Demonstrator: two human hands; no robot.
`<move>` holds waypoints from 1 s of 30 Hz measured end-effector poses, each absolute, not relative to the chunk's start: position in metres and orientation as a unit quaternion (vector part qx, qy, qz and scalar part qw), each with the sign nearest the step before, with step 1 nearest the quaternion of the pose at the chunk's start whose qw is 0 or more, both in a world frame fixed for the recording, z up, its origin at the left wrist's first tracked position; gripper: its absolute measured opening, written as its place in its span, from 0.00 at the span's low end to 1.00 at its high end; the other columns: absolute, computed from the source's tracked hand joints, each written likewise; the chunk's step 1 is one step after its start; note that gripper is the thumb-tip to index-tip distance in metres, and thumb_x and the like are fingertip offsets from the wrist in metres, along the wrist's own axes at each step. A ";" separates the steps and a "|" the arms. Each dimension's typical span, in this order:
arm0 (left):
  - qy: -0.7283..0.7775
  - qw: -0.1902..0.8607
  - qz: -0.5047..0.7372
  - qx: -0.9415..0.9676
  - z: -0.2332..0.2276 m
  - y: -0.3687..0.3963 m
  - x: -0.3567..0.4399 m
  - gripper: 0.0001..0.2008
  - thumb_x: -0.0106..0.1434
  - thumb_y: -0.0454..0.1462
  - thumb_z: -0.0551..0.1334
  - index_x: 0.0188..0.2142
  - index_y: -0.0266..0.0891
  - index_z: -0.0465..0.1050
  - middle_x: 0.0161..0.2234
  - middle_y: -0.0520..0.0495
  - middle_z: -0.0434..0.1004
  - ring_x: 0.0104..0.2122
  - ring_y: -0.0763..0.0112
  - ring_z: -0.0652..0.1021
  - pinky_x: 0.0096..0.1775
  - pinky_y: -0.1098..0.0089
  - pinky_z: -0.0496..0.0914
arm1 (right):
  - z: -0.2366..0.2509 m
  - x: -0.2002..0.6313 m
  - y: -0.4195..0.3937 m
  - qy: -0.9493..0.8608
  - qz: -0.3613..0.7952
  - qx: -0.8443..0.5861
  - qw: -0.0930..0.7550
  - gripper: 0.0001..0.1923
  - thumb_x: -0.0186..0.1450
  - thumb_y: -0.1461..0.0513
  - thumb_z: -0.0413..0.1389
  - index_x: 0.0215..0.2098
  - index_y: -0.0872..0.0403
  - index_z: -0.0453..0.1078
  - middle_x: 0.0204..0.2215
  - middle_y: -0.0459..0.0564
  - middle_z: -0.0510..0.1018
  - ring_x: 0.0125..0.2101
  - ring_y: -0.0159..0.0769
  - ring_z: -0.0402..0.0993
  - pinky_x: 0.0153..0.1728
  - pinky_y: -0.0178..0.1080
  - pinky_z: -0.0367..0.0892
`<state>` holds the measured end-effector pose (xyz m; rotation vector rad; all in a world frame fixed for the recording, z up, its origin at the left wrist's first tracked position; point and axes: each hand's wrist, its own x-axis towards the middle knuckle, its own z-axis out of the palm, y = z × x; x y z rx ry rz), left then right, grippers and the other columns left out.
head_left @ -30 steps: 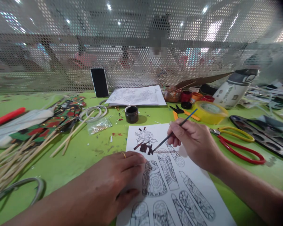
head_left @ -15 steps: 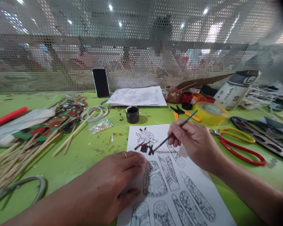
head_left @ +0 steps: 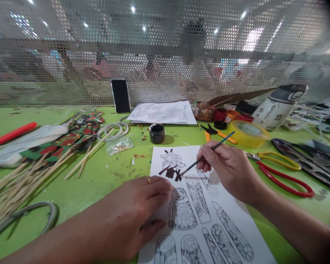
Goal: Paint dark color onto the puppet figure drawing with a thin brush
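Observation:
My right hand (head_left: 227, 168) grips a thin blue-handled paintbrush (head_left: 206, 154), its tip touching a dark painted patch at the bottom of a small figure on a white printed sheet (head_left: 236, 216). The sheet lies on the green table and carries black line drawings of several patterned shapes. My left hand (head_left: 132, 212), a ring on one finger, presses flat on the sheet's left edge, fingers spread. A small black paint jar (head_left: 157, 133) stands just beyond the sheet.
Bamboo sticks (head_left: 30, 176) and painted cut-outs (head_left: 71, 135) lie at left with a red-handled tool (head_left: 12, 133). Red-and-yellow scissors (head_left: 280, 172), yellow tape roll (head_left: 247, 134), paint pots (head_left: 220, 114), a bottle (head_left: 277, 106) and a palette (head_left: 308, 161) are at right. A phone (head_left: 120, 96) leans on the mesh wall (head_left: 154, 66).
Both hands stay almost still; the brush tip stays on the dark patch of the figure. The view has shifted slightly, moving everything a little rightward.

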<state>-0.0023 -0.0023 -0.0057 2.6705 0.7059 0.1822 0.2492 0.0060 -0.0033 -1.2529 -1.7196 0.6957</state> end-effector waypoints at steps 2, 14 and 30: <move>0.252 0.189 0.061 0.947 -0.006 -0.002 -0.002 0.14 0.66 0.37 0.62 0.51 0.40 0.72 0.51 0.42 0.76 0.51 0.54 0.75 0.53 0.54 0.72 | -0.003 0.249 0.006 -0.694 0.280 -0.503 0.432 0.18 0.73 0.54 0.50 0.30 0.54 0.71 0.23 0.47 0.76 0.23 0.30 0.71 0.24 0.35 0.67; 0.246 0.173 0.073 0.951 -0.007 -0.001 -0.001 0.16 0.66 0.37 0.61 0.54 0.40 0.71 0.51 0.41 0.76 0.50 0.54 0.76 0.51 0.55 0.73 | -0.002 0.250 0.006 -0.690 0.268 -0.512 0.436 0.19 0.73 0.54 0.50 0.28 0.54 0.71 0.22 0.47 0.76 0.22 0.30 0.70 0.23 0.36 0.66; 0.248 0.161 0.073 0.953 -0.007 -0.001 -0.003 0.18 0.66 0.37 0.61 0.55 0.39 0.70 0.53 0.40 0.75 0.49 0.53 0.77 0.48 0.56 0.75 | -0.003 0.251 0.005 -0.704 0.268 -0.507 0.418 0.19 0.73 0.54 0.50 0.28 0.54 0.71 0.24 0.47 0.76 0.23 0.30 0.71 0.26 0.36 0.67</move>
